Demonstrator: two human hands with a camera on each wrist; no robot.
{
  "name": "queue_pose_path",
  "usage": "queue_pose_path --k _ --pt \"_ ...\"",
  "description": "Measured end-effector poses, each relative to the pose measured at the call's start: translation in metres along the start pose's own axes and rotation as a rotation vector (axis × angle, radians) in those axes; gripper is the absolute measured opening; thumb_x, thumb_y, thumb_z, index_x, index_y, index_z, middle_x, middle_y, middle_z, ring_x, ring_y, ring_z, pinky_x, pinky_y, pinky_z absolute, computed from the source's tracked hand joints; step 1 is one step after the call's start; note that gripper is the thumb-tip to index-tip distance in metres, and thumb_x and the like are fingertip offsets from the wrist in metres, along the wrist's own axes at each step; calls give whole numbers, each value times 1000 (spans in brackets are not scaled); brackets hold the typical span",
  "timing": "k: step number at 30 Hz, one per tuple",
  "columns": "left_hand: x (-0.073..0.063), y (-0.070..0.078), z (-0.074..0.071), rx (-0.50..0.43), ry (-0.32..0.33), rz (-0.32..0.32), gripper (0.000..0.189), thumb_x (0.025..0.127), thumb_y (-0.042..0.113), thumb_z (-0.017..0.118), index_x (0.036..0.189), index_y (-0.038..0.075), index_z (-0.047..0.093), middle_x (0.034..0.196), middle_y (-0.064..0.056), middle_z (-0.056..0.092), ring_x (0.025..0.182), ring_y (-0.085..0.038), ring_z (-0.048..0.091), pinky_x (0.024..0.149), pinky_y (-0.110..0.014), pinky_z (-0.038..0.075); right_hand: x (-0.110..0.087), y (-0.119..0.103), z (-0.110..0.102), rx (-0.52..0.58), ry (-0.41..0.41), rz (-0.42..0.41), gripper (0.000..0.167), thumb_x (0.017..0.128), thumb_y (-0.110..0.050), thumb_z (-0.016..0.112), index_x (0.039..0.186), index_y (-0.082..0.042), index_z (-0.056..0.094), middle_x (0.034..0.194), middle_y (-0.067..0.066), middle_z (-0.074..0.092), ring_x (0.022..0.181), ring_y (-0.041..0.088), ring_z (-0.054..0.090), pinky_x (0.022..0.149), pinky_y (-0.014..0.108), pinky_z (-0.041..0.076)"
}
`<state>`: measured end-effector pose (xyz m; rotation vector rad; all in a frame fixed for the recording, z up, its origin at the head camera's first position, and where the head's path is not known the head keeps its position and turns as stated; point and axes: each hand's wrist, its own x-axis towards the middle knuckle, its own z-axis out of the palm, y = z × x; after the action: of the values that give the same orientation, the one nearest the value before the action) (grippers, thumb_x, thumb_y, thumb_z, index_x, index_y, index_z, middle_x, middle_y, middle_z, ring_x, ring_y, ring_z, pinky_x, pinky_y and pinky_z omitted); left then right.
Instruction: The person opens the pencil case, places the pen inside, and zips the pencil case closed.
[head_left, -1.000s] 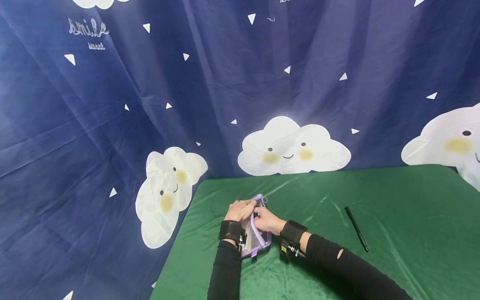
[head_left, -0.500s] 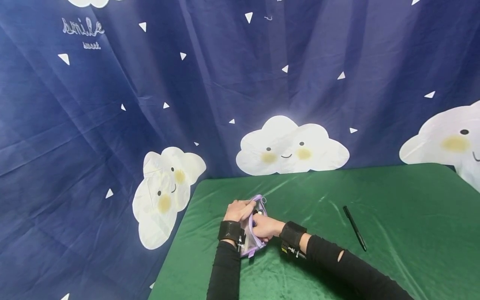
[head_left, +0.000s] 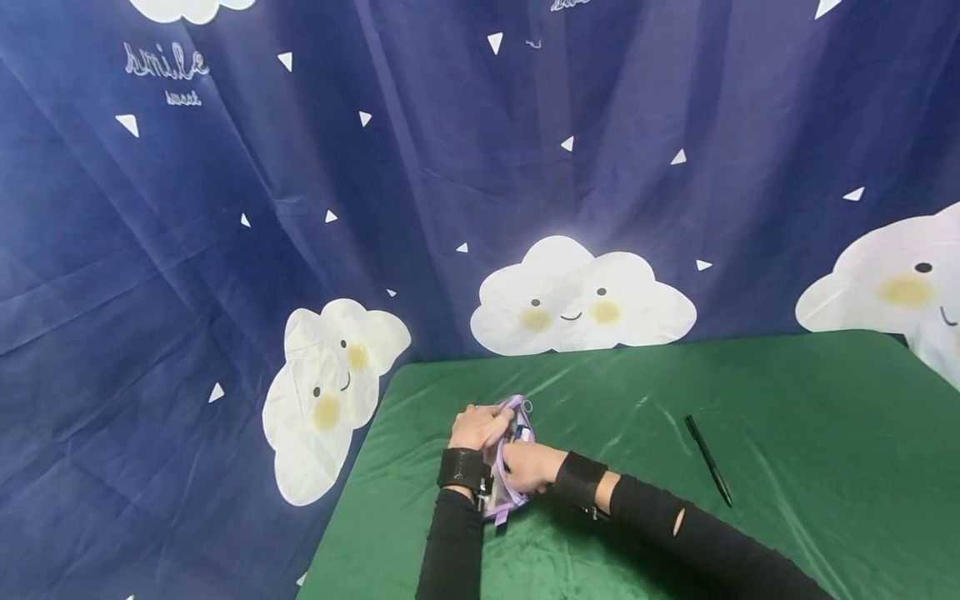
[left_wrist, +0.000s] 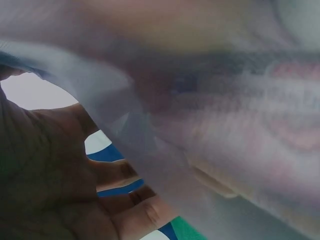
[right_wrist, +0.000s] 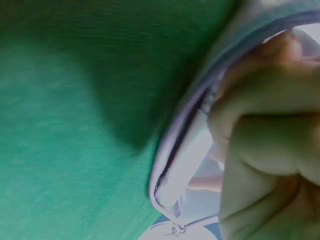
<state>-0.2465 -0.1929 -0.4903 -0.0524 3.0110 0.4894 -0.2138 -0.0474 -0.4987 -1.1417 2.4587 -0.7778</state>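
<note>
A translucent zip pouch [head_left: 513, 502] with lavender trim lies on the green cloth, its mouth spread. My left hand [head_left: 476, 428] grips its left side. The left wrist view shows the cloudy pouch wall [left_wrist: 240, 125] close up, with that hand's spread fingers [left_wrist: 117, 172] at its edge. Reaching in through the mouth is my right hand [head_left: 531, 466]. In the right wrist view its fingers [right_wrist: 267, 97] are curled just inside the lavender rim [right_wrist: 172, 137]; whether they hold anything is hidden. A small dark-and-white item [head_left: 522, 433] shows within the pouch.
A black pen [head_left: 708, 461] lies alone on the green cloth [head_left: 622, 392], right of the pouch. Behind the table hangs a dark blue curtain [head_left: 420, 183] with smiling white clouds.
My right hand has moved slightly down and toward the near end of the pouch, staying inside it. The dark-and-white item is more visible. The left hand keeps its grip.
</note>
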Motion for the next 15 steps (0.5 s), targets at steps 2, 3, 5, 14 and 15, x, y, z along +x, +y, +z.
queue_pose_path --k 2,3,5,14,15 --pt "-2 0 2 -4 10 -6 58 95 50 36 139 25 64 137 -23 64 126 -45 58 99 -59 48 -2 -1 3 -17 -15 6 33 93 -6 58 64 -17 48 46 -8 46 31 3 42 32 17 36" --pt "-2 0 3 0 5 -14 57 95 50 36 139 26 64 137 -23 64 126 -45 57 99 -59 48 -3 -1 4 -16 -23 11 33 93 -7 59 63 -17 48 46 -7 46 31 3 42 32 17 36" --pt "-3 0 3 -1 0 -27 58 95 51 36 140 26 63 138 -25 62 127 -47 56 98 -61 48 -4 0 6 -2 -39 31 33 94 -9 59 64 -17 48 47 -6 47 31 4 43 32 17 36" --pt "-1 2 -1 -13 -11 -60 62 94 56 36 143 26 61 142 -28 57 128 -50 54 99 -61 47 0 12 4 55 -83 23 40 100 -15 51 60 -18 48 39 -8 43 29 4 43 31 18 33" --pt "-1 2 -1 -16 -11 -62 62 95 57 36 143 27 60 142 -28 56 128 -50 54 99 -61 48 0 13 3 65 -86 18 40 100 -14 50 60 -17 48 39 -8 43 29 5 43 31 18 33"
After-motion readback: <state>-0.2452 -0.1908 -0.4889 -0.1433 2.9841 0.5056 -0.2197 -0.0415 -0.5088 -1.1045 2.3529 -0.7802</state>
